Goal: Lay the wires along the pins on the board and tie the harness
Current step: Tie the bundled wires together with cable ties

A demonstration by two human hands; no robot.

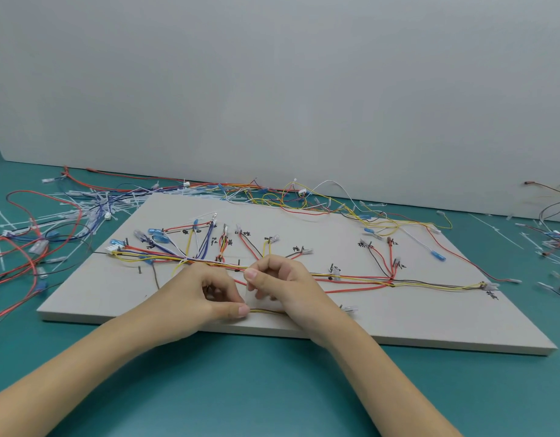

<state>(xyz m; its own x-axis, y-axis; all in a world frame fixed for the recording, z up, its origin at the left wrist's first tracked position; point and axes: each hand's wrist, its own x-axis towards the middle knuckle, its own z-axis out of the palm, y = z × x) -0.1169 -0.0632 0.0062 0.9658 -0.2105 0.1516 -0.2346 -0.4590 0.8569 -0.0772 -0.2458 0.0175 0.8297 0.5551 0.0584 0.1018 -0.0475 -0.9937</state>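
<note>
Both hands pinching the wire branch at the board's (121, 298) near edge.
My left hand (206, 293) and right hand (285, 285) clamp yellow-red wires (266, 311) between them; tugging could lift the pinned harness (351, 277) beyond.

Bright, even light from above; soft shadows only. Sharp at centre, with wide-angle bending toward 3 and 9 o'clock.
</note>
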